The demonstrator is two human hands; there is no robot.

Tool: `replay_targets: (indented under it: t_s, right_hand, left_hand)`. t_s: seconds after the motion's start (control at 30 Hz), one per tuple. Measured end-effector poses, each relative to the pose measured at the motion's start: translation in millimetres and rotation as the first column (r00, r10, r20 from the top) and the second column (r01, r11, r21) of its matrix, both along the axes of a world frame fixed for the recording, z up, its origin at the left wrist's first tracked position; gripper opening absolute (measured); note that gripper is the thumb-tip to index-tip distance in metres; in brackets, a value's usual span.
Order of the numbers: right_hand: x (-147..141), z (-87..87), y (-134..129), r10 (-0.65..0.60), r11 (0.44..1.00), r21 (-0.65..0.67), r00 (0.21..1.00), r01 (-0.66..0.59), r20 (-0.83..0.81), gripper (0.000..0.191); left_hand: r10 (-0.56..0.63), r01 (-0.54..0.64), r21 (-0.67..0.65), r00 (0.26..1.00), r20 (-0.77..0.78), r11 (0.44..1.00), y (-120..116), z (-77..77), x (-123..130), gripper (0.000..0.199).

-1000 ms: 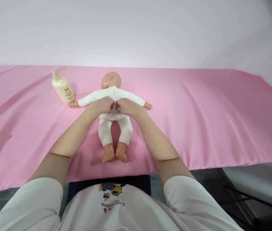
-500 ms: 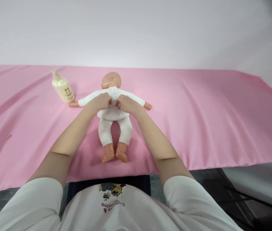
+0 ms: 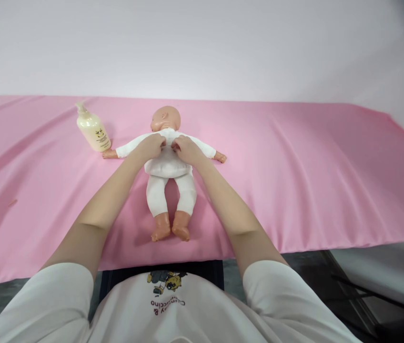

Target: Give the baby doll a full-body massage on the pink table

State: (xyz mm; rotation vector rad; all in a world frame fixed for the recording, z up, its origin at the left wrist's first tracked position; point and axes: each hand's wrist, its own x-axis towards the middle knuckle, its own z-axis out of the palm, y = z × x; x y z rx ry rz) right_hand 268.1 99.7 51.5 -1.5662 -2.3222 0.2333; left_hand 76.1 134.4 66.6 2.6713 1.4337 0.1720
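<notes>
A baby doll (image 3: 168, 166) in a white long-sleeved top and white trousers lies on its front, its head turned to the left and its arms spread out. My left hand (image 3: 154, 146) rests on the left half of its upper back, fingers curled in. Facing it, my right hand (image 3: 185, 148) touches the right half of the back, also with curled fingers. A narrow strip of white cloth shows between the two hands. Whether the fingertips pinch the cloth is hidden.
A pump bottle (image 3: 94, 129) of pale yellow lotion stands near the doll's left-side hand. Pink cloth (image 3: 312, 181) covers the table, its front edge close to my body. Behind it rises a white backdrop (image 3: 202, 47).
Both my hands have shifted slightly up the doll's back, toward its head, and their fingers have curled in a little more. The doll and bottle stay in place.
</notes>
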Motion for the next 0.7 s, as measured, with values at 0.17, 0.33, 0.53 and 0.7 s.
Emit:
replay_targets:
  t_s: [0.17, 0.33, 0.53, 0.7]
  right_hand:
    - [7.9, -27.3, 18.7, 0.003, 0.992, 0.123, 0.997, 0.008, -0.083, 0.031]
    - [13.9, -39.4, 24.9, -0.037, 0.994, 0.097, 0.975, 0.059, -0.218, 0.040]
    - [17.6, -25.5, 22.6, -0.047, 0.998, 0.024, 0.964, 0.055, -0.262, 0.032]
    - [30.4, 5.7, 10.0, -0.119, 0.977, -0.193, 0.978, 0.085, -0.173, 0.017]
  left_hand:
    - [0.016, -0.021, 0.068, 0.998, 0.067, 0.997, 11.7, -10.4, -1.4, 0.030]
    - [0.151, -0.152, -0.011, 0.970, 0.191, 0.988, 4.6, -10.4, -4.1, 0.033]
    - [0.173, -0.168, -0.059, 0.981, 0.093, 0.984, -3.1, 5.2, -4.8, 0.039]
    - [0.235, -0.278, -0.330, 0.958, -0.166, 0.902, -16.9, 45.6, -14.4, 0.027]
